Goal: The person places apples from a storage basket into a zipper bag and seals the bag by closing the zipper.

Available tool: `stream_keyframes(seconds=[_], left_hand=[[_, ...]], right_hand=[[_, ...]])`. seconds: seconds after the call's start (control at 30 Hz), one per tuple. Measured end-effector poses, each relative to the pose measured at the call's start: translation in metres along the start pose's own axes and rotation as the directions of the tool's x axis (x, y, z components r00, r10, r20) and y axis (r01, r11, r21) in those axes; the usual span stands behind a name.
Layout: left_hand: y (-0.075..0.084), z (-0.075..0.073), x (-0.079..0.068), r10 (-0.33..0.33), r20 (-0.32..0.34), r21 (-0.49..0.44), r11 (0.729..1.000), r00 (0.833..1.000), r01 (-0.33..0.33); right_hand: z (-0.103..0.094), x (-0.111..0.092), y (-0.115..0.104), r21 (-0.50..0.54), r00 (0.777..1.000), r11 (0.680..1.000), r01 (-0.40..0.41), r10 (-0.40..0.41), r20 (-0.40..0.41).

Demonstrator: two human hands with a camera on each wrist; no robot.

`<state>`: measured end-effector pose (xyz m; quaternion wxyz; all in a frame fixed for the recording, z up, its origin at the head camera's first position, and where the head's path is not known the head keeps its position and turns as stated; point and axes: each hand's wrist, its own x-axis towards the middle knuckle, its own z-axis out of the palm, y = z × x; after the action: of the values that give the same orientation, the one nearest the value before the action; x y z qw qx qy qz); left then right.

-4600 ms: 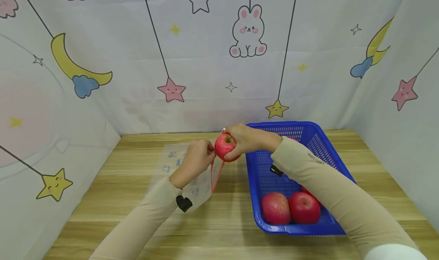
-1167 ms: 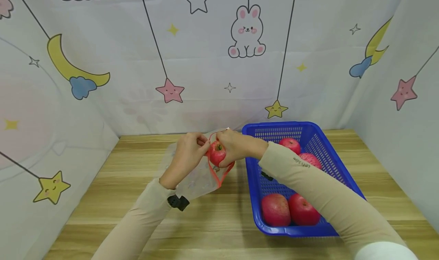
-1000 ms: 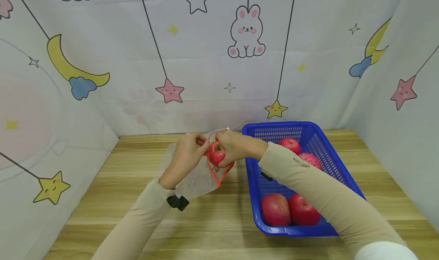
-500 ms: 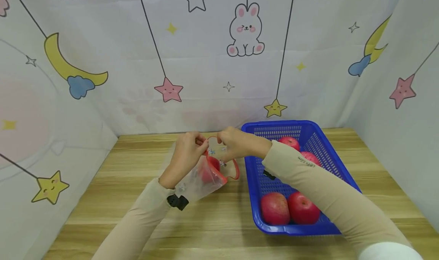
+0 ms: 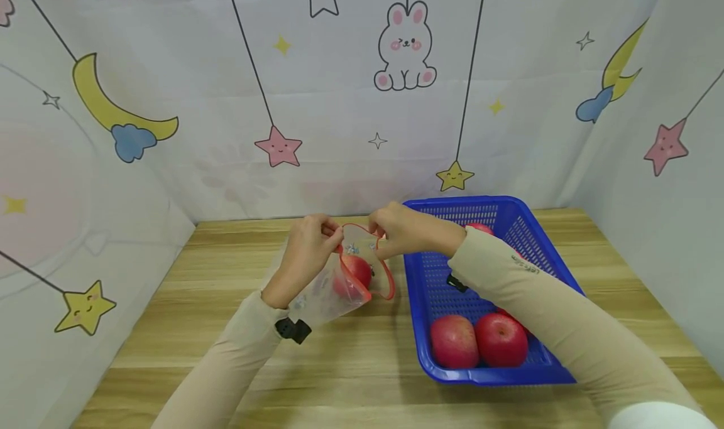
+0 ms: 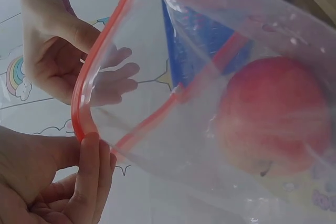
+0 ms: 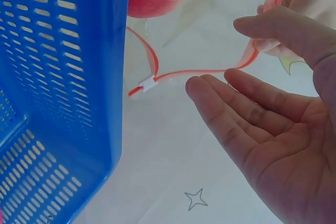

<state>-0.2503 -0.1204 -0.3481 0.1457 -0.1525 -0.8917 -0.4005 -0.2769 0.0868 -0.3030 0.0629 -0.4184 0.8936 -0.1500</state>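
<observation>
A clear zip bag (image 5: 325, 306) with a red zipper edge lies on its side on the table, its mouth gaping toward the right. My left hand (image 5: 311, 244) pinches the zipper edge between thumb and fingers. Inside the bag rests a red apple (image 6: 275, 116), just behind the mouth. My right hand (image 5: 407, 231) hovers beside the mouth, between bag and basket; in the right wrist view its thumb and fingers are apart, with nothing between them. A white slider (image 7: 149, 83) sits at one end of the red zipper.
The blue plastic basket (image 5: 415, 328) stands to the right, with several apples in it, two of them (image 5: 454, 341) at its near end. My right forearm crosses over it and hides part of its inside. A printed cloth (image 5: 339, 184) hangs behind the wooden table (image 5: 317, 379).
My right hand has carried the apple into the bag, let go and drawn back to the right. The left hand keeps its pinch on the zipper edge.
</observation>
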Motion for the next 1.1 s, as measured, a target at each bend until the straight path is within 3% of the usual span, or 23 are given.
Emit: stream_keyframes(seconds=[0.23, 1.1], left_hand=[[0.003, -0.004, 0.000, 0.020, -0.019, -0.002, 1.000, 1.000, -0.020], [0.009, -0.015, 0.006, 0.025, -0.057, -0.041, 0.999, 0.998, -0.028]], right_hand=[[-0.005, -0.015, 0.006, 0.047, 1.000, 0.999, -0.009, 0.010, -0.025], [-0.013, -0.063, 0.034, 0.049, 0.997, 0.997, -0.054, 0.056, -0.046]])
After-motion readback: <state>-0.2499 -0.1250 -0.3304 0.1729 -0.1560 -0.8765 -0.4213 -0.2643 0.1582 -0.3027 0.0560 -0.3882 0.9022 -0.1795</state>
